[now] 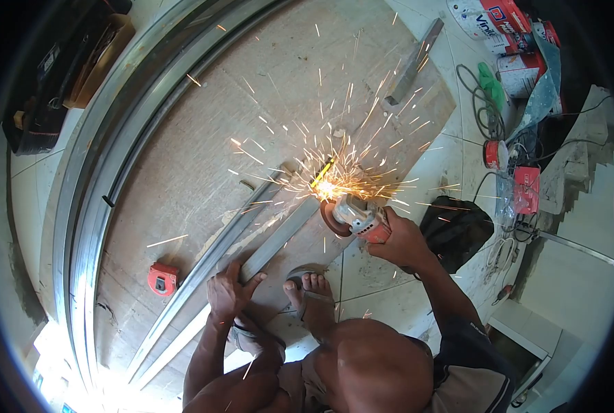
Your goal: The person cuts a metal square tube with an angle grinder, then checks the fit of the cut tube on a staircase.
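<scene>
My right hand [398, 241] is wrapped round the red and grey body of an angle grinder [362, 219]. The grinder's disc meets the far end of a metal bar [279, 237], and bright sparks spray outward from there. My left hand [230, 292] grips the same bar nearer to me, its thumb lying over the metal. Another metal profile [204, 272] lies alongside on the left. A yellow piece [323, 173] shows at the bar's end, partly lost in the glare.
Long metal profiles [90, 206] run along the left of the board [204, 124]. A red tape measure [162, 279] lies on it, and a short metal tube [415, 62] at its far right. Beyond are a black bag [456, 230], cables and paint buckets [520, 72]. My sandalled feet are close to the bar.
</scene>
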A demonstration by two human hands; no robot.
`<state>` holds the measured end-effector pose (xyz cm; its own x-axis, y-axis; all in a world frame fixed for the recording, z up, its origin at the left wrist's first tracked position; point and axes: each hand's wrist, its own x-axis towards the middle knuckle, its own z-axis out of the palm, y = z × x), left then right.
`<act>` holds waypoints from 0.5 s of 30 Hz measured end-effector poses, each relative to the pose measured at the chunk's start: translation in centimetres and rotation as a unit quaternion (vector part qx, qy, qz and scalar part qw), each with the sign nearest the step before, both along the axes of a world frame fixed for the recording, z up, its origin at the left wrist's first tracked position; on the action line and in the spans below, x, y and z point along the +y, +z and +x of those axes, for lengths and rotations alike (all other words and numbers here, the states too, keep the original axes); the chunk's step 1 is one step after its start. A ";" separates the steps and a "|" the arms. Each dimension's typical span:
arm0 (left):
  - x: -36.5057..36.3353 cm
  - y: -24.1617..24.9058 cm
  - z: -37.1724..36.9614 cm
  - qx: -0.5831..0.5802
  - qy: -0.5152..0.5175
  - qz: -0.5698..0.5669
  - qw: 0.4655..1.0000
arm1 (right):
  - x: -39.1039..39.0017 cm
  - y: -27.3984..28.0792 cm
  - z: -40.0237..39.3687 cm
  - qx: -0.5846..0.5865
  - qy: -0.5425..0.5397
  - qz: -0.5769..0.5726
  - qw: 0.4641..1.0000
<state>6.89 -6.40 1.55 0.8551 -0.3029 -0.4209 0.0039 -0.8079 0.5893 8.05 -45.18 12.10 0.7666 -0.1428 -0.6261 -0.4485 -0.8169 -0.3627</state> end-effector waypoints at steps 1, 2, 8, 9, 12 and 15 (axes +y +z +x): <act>0.0 0.0 0.0 -0.007 -0.006 0.010 1.000 | 0.1 0.0 0.0 0.000 0.000 0.001 1.000; -0.1 0.1 0.1 -0.007 -0.005 0.010 1.000 | 0.2 0.0 -0.1 -0.002 0.011 -0.017 1.000; -0.1 -0.6 -0.4 -0.035 0.008 -0.014 0.999 | 0.3 -0.3 -0.2 -0.006 0.018 -0.024 1.000; -0.1 -0.6 -0.4 -0.038 0.005 -0.009 0.999 | 0.4 -0.3 -0.1 0.005 0.018 -0.028 0.999; 0.0 -0.6 -0.5 -0.044 -0.001 0.001 0.999 | 0.7 -0.1 0.1 -0.022 0.014 -0.021 0.999; -0.1 -0.5 -0.4 -0.034 0.003 0.004 0.999 | 0.4 -0.4 0.1 -0.014 0.022 -0.019 0.999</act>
<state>6.46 -6.50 1.05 0.8837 -0.2943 -0.3640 -0.0314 -0.8132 0.5812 8.13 -44.78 11.71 0.7902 -0.1308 -0.5988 -0.4010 -0.8492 -0.3436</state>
